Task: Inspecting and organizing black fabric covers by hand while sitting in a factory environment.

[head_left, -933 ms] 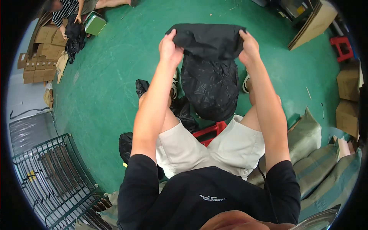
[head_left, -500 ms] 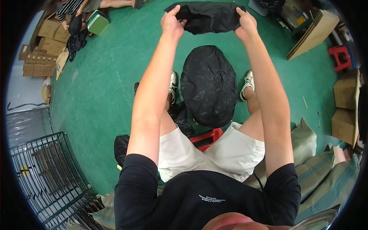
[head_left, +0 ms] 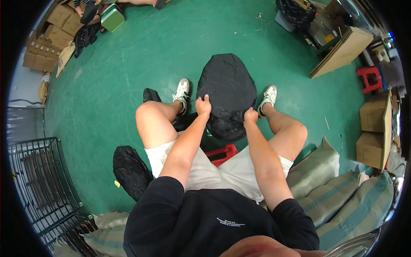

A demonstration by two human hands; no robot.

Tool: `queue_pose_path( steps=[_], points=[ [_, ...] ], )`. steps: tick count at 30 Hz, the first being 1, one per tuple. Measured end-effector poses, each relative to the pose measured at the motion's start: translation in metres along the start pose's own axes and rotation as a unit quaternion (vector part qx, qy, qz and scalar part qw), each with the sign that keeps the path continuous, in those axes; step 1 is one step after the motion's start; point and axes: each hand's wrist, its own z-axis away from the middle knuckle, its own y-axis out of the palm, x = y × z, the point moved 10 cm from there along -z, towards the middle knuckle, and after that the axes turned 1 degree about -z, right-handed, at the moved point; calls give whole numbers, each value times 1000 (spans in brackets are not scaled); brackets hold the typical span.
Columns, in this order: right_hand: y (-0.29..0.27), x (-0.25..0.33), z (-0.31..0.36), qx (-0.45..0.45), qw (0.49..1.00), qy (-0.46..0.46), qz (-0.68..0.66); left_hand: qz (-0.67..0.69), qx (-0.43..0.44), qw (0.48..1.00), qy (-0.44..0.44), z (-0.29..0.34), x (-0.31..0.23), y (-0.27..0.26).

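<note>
Left hand (head_left: 203, 106): I have its fingers clasping the black cloth (head_left: 224, 81) at its left edge.
Right hand (head_left: 251, 116): fingers clasping the right edge, slightly nearer the lap.
Cloth: between the white sneakers (head_left: 182, 92), mostly beyond my fingers, long axis pointing away.
Black bundle (head_left: 227, 132): lapward, partly under the cloth.
</note>
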Motion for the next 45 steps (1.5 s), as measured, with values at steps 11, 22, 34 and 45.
queue_pose_path(
  steps=[11, 22, 34, 45],
  points=[
    [-2, 0, 64, 137, 988, 74, -3, 356, 213, 908, -61, 46, 24, 11],
    [-1, 28, 71, 279, 921, -19, 270, -9, 160, 985, -67, 51, 66, -11],
    [-63, 199, 25, 355, 885, -270, 135, 164, 293, 939, -79, 89, 60, 7],
    [11, 136, 160, 357, 630, -549, 417, 251, 353, 887, -161, 102, 59, 18]
  ],
)
